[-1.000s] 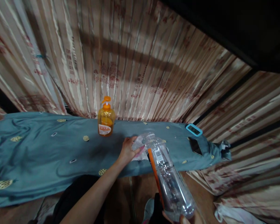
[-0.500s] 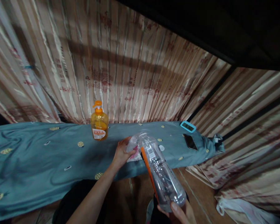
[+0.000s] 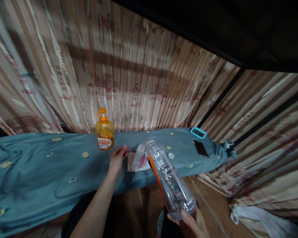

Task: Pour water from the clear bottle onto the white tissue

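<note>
My right hand [image 3: 188,221] grips a large clear plastic bottle [image 3: 172,181] with an orange label near its base. The bottle's neck points away from me and lies against or just above a smaller clear plastic container [image 3: 139,155]; I cannot tell if they touch. That container is on a folded pink-and-white cloth [image 3: 131,163] on the bench. Left of the cloth, my left hand [image 3: 117,158] hovers with curled fingers and nothing visible in them. Beyond it stands a pump bottle [image 3: 104,134] of orange liquid.
A blue-green patterned sheet covers the bench [image 3: 64,158]. A white round disc [image 3: 171,155], a phone [image 3: 200,148] and a blue-framed digital clock [image 3: 198,132] lie to the right. Curtains [image 3: 129,72] hang behind; a white plastic bag [image 3: 260,219] is on the floor.
My left hand has let go of the small clear container and moved left, uncovering more of the cloth. The large bottle stays tilted in my right hand, nearly unmoved.
</note>
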Demonstrator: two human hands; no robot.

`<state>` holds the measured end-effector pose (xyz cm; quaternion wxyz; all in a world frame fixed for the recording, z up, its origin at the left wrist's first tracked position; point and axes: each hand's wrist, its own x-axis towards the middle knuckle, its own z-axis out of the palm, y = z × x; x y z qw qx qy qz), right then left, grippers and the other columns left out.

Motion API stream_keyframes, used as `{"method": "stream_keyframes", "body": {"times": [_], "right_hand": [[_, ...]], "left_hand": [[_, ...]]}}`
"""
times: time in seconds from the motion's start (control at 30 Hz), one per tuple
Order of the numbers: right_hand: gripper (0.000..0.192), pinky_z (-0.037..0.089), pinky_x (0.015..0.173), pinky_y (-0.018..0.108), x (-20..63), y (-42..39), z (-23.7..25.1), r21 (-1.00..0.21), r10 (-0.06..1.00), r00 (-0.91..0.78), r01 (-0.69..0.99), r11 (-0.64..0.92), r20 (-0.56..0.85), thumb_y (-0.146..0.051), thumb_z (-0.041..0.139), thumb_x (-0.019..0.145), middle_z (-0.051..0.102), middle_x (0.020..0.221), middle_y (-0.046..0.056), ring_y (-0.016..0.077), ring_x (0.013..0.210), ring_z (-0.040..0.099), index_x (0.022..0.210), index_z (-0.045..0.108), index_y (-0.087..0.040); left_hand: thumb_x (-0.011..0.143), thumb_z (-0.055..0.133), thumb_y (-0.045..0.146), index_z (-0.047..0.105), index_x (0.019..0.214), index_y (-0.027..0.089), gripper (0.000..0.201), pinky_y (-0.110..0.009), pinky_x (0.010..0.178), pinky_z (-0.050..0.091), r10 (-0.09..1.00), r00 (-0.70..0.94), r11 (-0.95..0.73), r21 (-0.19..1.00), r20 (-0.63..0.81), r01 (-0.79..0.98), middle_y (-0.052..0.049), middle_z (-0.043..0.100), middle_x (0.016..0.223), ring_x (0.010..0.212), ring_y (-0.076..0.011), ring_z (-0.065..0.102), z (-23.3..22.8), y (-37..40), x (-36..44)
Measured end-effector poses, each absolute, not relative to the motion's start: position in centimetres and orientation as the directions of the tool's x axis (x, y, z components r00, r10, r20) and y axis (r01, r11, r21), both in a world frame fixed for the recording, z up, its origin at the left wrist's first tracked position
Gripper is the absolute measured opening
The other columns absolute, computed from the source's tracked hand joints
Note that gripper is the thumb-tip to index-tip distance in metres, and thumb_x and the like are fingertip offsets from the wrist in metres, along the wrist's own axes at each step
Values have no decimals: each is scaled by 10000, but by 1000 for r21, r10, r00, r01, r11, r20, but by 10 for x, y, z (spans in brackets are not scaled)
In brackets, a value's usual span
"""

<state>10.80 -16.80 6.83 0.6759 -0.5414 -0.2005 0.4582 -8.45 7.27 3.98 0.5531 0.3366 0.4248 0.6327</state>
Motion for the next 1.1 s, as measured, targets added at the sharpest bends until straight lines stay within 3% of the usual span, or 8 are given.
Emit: {"method": "stream_keyframes", "body": {"times": [0.1, 0.2, 0.3, 0.4, 0.57, 0.7, 0.87, 1.1], "right_hand": [[573, 630, 656, 399, 107, -167, 69, -906, 816, 526, -423, 7, -239, -500, 942, 533, 798, 900, 52, 273, 771, 751, 1005, 746, -241], [575, 628, 628, 374, 105, -165, 70, -907, 828, 514, -420, 13, -226, -501, 944, 527, 798, 874, 68, 263, 746, 750, 984, 743, -215], [582, 624, 615, 365, 106, -164, 70, -912, 834, 506, -409, 7, -221, -513, 943, 527, 799, 852, 83, 257, 721, 748, 974, 744, -199], [582, 625, 645, 371, 109, -164, 66, -913, 832, 512, -408, 18, -213, -504, 935, 549, 801, 886, 86, 258, 762, 750, 1009, 742, -204], [562, 611, 734, 419, 117, -167, 59, -922, 860, 470, -387, -3, -200, -469, 909, 614, 791, 971, 90, 273, 846, 740, 1080, 720, -219], [518, 592, 772, 447, 118, -167, 60, -924, 862, 456, -380, -37, -222, -488, 899, 624, 789, 899, 88, 295, 879, 734, 1032, 736, -212], [476, 612, 725, 430, 115, -166, 61, -919, 860, 468, -395, -3, -204, -476, 910, 614, 797, 902, 76, 269, 809, 741, 991, 754, -231], [514, 626, 722, 433, 114, -164, 61, -907, 853, 468, -421, -14, -230, -481, 921, 595, 798, 901, 91, 267, 800, 743, 993, 751, -205]], "left_hand": [[519, 825, 615, 664, 686, 166, 505, -263, 620, 462, 985, -166, -22, 924, -46, -382, -4, 647, 652, 599, -121, 566, 35, 71, -83], [546, 840, 500, 694, 976, 204, 542, -325, 788, 525, 986, -162, -92, 947, 43, -309, -54, 738, 973, 840, -182, 666, 24, 70, -76], [576, 835, 353, 644, 1156, 224, 623, -390, 894, 529, 988, -127, -111, 974, 87, -199, -90, 699, 1192, 1002, -228, 669, 10, 66, -65], [582, 822, 226, 583, 1287, 224, 744, -460, 1051, 455, 981, -80, -177, 984, 176, -14, -112, 615, 1344, 1262, -291, 565, 1, 59, -53], [608, 827, 181, 576, 1302, 222, 739, -487, 1120, 403, 975, -60, -205, 967, 216, 151, -109, 619, 1317, 1281, -296, 546, 1, 54, -39], [602, 818, 157, 632, 1217, 219, 645, -485, 1079, 445, 966, -65, -231, 947, 251, 223, -80, 669, 1193, 1182, -286, 603, 3, 60, -39], [601, 815, 163, 674, 1134, 225, 554, -481, 1043, 471, 955, -84, -258, 934, 286, 249, -69, 692, 1136, 1104, -275, 639, 1, 65, -42], [571, 849, 119, 667, 1110, 194, 574, -508, 1045, 458, 955, -72, -252, 912, 289, 322, -102, 701, 1157, 1167, -309, 621, 8, 62, -40]]}}
